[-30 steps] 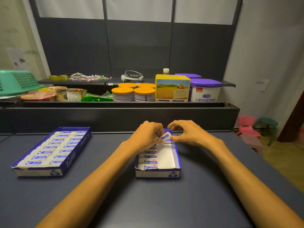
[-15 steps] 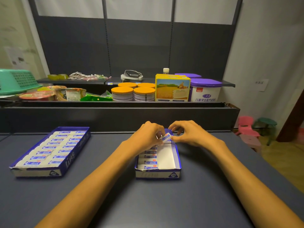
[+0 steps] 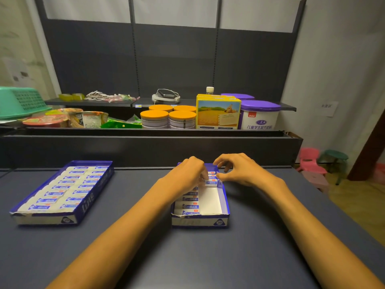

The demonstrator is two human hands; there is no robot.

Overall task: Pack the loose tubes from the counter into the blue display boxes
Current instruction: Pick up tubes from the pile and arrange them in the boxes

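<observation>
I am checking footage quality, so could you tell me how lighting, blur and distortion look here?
Head view: dim, warm light; wide-angle bending bows the dark metal shelf rail; the left hand and right hand over the half-filled blue cardboard display box are slightly soft; the pink plastic chair at the edge is blurred.

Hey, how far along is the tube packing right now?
Done: the left blue box looks full, two columns of tubes. In hand: the left hand holds a tube in the right column of the near blue box, with the right hand at the tube's other end. Left: that column's bare white floor still needs tubes; no loose tubes show on the counter.
</observation>
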